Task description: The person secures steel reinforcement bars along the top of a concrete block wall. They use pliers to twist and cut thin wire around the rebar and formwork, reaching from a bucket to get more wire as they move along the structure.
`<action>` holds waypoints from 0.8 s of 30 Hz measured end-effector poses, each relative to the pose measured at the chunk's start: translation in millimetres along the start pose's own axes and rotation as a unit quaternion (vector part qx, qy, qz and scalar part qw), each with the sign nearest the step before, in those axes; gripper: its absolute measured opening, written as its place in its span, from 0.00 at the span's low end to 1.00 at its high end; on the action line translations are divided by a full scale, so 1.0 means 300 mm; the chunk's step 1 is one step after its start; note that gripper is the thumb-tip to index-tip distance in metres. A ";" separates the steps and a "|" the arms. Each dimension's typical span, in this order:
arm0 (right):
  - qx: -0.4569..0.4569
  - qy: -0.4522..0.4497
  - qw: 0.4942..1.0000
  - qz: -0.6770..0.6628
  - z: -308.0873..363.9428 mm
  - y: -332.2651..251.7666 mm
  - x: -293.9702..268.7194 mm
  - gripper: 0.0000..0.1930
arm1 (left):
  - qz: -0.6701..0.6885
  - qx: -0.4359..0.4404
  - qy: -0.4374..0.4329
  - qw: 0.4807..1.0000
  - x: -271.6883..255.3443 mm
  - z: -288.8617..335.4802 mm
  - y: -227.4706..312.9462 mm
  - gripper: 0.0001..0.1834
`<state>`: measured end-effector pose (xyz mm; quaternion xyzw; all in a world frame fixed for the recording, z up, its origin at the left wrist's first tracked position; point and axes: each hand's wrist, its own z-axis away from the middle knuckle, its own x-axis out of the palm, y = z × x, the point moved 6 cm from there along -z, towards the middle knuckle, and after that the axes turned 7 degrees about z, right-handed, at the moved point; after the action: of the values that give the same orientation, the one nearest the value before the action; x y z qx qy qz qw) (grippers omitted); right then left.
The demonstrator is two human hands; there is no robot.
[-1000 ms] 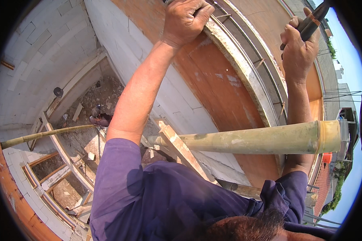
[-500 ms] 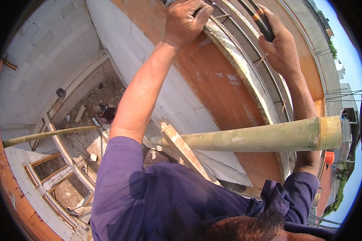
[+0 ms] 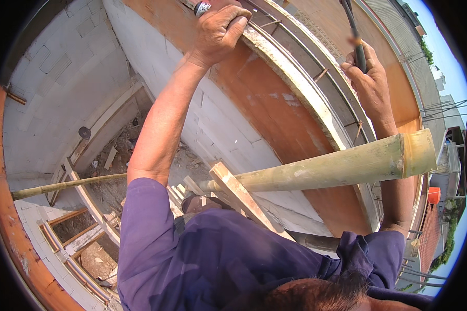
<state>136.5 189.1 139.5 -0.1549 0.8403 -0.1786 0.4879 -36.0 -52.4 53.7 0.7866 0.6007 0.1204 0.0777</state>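
Observation:
My left hand [image 3: 220, 35] is closed at the top edge of a pale, plaster-crusted board [image 3: 290, 80]. Under its knuckles shows a small rounded, silvery thing [image 3: 202, 8] with dark markings; what it is I cannot make out. Farther right, my right hand [image 3: 369, 85] is raised and wrapped round a black-handled tool [image 3: 360, 54] with orange bands, which looks like pincers. The tool's far end is cut off by the top of the picture. Between the hands runs a narrow channel with steel bars [image 3: 320, 75] across it.
A thick bamboo pole [image 3: 327, 168] crosses in front of my chest, beside an upright timber [image 3: 238, 189]. Brown formwork panels [image 3: 275, 98] line the wall. Below left lie a thin bamboo pole [image 3: 67, 186], wooden frames and a rubble-strewn floor far down. Roofs stand at right.
My left hand has slid left along the board. My right hand has dropped and shifted slightly right, turning the tool more upright. The view has shifted a little.

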 end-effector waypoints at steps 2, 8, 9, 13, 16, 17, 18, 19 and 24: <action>0.106 -0.090 0.990 0.030 0.093 0.040 0.008 0.29 | -0.171 0.056 -0.120 0.976 -0.014 -0.004 0.021 0.04; 0.191 -0.105 0.975 0.031 0.235 0.087 0.004 0.30 | -0.354 -0.079 -0.304 0.881 0.034 -0.047 0.025 0.11; 0.202 -0.102 0.972 0.063 0.244 0.081 0.009 0.30 | -0.375 -0.054 -0.291 0.879 0.047 -0.076 0.048 0.05; 0.128 -0.071 0.980 0.138 0.246 0.005 0.020 0.32 | -0.373 -0.032 -0.321 0.870 0.071 -0.104 0.070 0.05; 0.110 -0.050 0.978 0.169 0.259 0.049 0.042 0.32 | -0.392 0.059 -0.302 0.867 0.072 -0.057 0.134 0.06; 0.109 -0.054 0.977 0.173 0.255 0.055 0.036 0.33 | -0.392 0.056 -0.308 0.865 0.079 -0.054 0.131 0.06; 0.102 -0.046 0.980 0.166 0.252 0.040 0.047 0.32 | -0.392 0.046 -0.292 0.871 0.063 -0.050 0.127 0.06; 0.104 -0.041 0.981 0.159 0.258 0.037 0.057 0.32 | -0.391 0.028 -0.282 0.876 0.043 -0.026 0.121 0.07; 0.107 -0.031 0.993 0.045 0.270 0.154 0.052 0.26 | -0.309 0.010 -0.308 0.900 0.061 -0.035 0.098 0.07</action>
<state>195.9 211.1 69.4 -0.0693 0.8071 -0.2406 0.5347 -7.2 -43.0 73.4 0.5604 0.7606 -0.1639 0.2839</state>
